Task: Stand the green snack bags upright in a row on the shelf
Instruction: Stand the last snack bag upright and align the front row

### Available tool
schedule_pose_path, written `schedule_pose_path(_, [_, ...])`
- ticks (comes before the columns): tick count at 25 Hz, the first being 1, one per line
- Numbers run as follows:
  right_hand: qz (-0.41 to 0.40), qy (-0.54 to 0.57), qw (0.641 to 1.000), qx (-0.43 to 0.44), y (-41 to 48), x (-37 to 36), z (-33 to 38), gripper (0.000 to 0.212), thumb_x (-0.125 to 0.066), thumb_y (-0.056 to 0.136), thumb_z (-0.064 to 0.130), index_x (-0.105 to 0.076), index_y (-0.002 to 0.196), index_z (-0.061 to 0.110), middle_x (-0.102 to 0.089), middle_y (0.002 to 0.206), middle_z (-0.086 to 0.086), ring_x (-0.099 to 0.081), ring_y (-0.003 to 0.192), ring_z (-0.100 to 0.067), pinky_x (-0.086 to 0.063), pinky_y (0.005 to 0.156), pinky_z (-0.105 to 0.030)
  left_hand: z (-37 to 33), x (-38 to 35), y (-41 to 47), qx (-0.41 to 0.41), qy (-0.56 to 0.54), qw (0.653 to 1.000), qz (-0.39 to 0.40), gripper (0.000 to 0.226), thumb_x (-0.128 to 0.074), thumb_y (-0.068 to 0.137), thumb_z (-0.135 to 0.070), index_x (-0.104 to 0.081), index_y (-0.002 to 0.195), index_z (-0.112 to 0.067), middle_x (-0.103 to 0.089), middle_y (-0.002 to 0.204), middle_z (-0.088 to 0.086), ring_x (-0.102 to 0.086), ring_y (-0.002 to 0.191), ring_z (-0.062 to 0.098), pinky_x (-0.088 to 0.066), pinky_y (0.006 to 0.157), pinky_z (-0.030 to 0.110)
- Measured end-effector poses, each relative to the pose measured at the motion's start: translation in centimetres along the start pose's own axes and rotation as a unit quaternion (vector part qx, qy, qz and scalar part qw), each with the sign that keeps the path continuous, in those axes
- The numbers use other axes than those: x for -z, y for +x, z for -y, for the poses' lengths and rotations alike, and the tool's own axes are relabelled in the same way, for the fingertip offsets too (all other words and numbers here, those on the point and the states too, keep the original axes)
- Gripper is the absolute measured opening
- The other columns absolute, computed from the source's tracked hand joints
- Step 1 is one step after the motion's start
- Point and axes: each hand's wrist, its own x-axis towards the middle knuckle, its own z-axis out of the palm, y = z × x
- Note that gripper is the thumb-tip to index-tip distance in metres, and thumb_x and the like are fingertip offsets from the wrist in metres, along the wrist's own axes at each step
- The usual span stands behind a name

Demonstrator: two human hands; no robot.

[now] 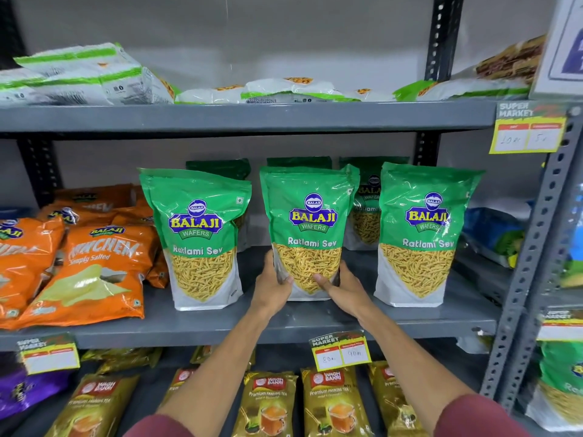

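Note:
Three green Ratlami Sev snack bags stand upright in a front row on the grey middle shelf (pixel 220 323): a left bag (pixel 197 238), a middle bag (pixel 310 222) and a right bag (pixel 422 234). My left hand (pixel 273 287) grips the lower left side of the middle bag. My right hand (pixel 342 285) grips its lower right side, thumb across the front. Behind the front row stand more green bags (pixel 366 209), mostly hidden.
Orange chip bags (pixel 94 266) lie slumped at the shelf's left. Blue and green packets (pixel 492 234) sit at the right by the slotted upright (pixel 536 247). White-green bags lie on the upper shelf (pixel 246 116). Gold tea packs (pixel 334 402) fill the shelf below.

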Motion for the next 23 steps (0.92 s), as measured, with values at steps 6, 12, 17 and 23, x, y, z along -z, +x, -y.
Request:
schedule_pose_path(6, [-0.190,-0.088,0.948,0.241,-4.0,-0.5,-0.7,0.054,-0.060,0.095,0.049,-0.044,0.143,0.031,-0.039,0.131,0.017,-0.047,0.119,0.003,-0.043,0.097,-0.014,3.0,3.0,-3.5,-0.178,0.057,0.951,-0.244,0.048,-0.068,0.088,-0.034,-0.046,0.131,-0.035,-0.050,0.128,-0.008,-0.049,0.120,0.011,-0.046,0.097,0.026])
schedule_pose_path(12, [0.057,-0.056,0.971,0.226,-3.8,-8.3,4.6,0.049,-0.059,0.097,0.032,-0.046,0.144,0.032,-0.053,0.134,0.013,-0.056,0.115,-0.007,-0.052,0.087,-0.021,5.8,10.6,-2.5,-0.037,-0.065,0.888,-0.453,0.055,-0.060,0.095,-0.037,-0.038,0.140,-0.013,-0.039,0.144,0.015,-0.037,0.133,0.023,-0.036,0.100,0.032])
schedule_pose_path(17, [0.164,-0.038,0.983,0.066,-1.4,-13.3,7.0,0.078,-0.062,0.097,0.024,-0.017,0.160,0.022,-0.032,0.164,-0.001,-0.037,0.148,-0.025,-0.038,0.114,-0.037,7.9,12.6,-1.9,0.056,-0.070,0.954,-0.288,0.046,-0.034,0.104,-0.042,-0.041,0.145,-0.022,-0.058,0.140,0.011,-0.053,0.129,0.034,-0.040,0.096,0.036])
schedule_pose_path(23, [0.167,-0.055,0.981,0.087,-1.2,-14.7,6.0,0.077,-0.067,0.090,0.022,-0.026,0.156,0.025,-0.043,0.157,0.002,-0.041,0.144,-0.020,-0.029,0.098,-0.020,8.2,12.7,-2.4,0.058,-0.054,0.961,-0.265,0.044,-0.031,0.106,-0.038,-0.043,0.143,-0.018,-0.063,0.132,0.010,-0.058,0.123,0.031,-0.040,0.091,0.032])
